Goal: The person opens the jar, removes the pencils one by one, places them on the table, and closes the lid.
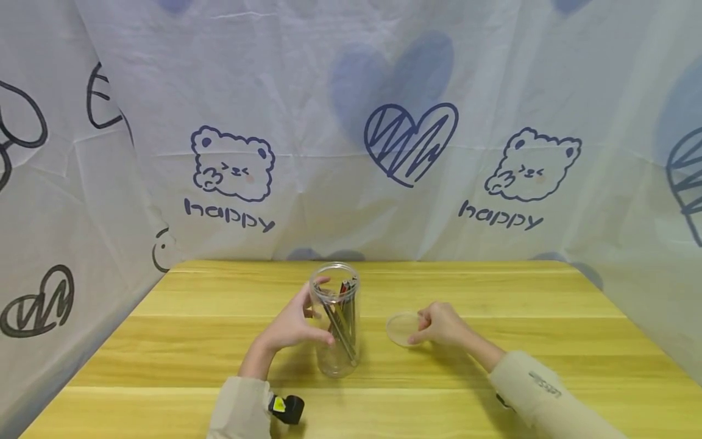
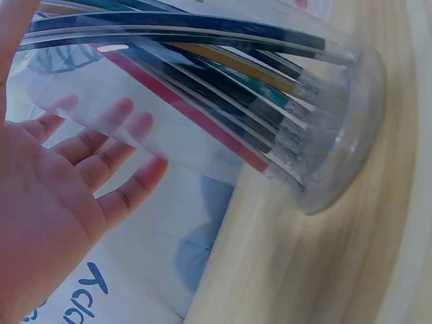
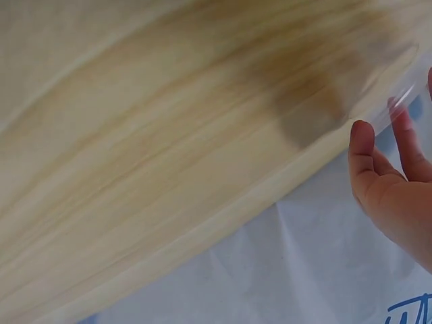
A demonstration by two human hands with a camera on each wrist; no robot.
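Our right hand [image 1: 443,324] pinches a clear lid [image 1: 401,329]; left of that grip, a jar [image 1: 328,358] of pencils [image 1: 342,324] stands upright, mouth up, clasped by our left hand [image 1: 292,324].

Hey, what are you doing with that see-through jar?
A person's left hand is around a clear jar of pencil-like sticks; I can't tell whether it grips. The jar stands upright on the wooden table, its top open. The right hand pinches a clear round disc, like a lid, off to the side of the jar.
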